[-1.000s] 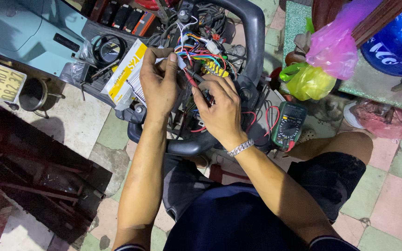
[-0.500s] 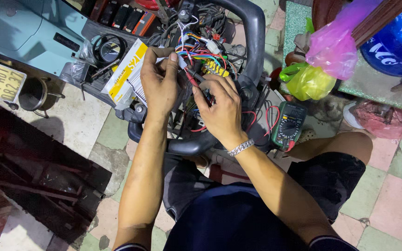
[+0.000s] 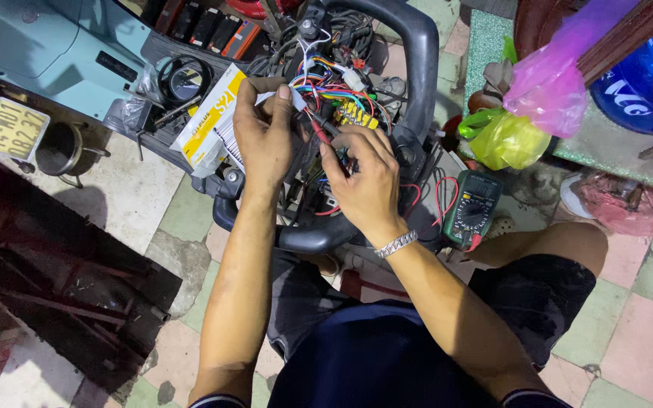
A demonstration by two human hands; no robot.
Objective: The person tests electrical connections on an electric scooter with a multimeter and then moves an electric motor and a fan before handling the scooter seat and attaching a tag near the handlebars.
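Note:
My left hand [image 3: 264, 136] is closed on a white connector with thin wires at the top of a tangle of coloured wires [image 3: 334, 98] inside an opened scooter front. My right hand [image 3: 364, 177], with a metal watch on its wrist, pinches a red probe lead [image 3: 319, 130] and presses into the same wiring just right of the left hand. The two hands nearly touch. A black curved frame tube [image 3: 421, 60] arches around the wiring.
A green multimeter [image 3: 474, 208] with red leads lies right of my right hand. A white and yellow box [image 3: 205, 121] sits left of the wiring. Pink and yellow plastic bags [image 3: 538, 106] lie at the right, a metal cup [image 3: 58, 147] and dark pit [image 3: 62, 264] at the left.
Both hands stay on the wiring; the fingers have shifted only slightly and the left hand still pinches the white connector.

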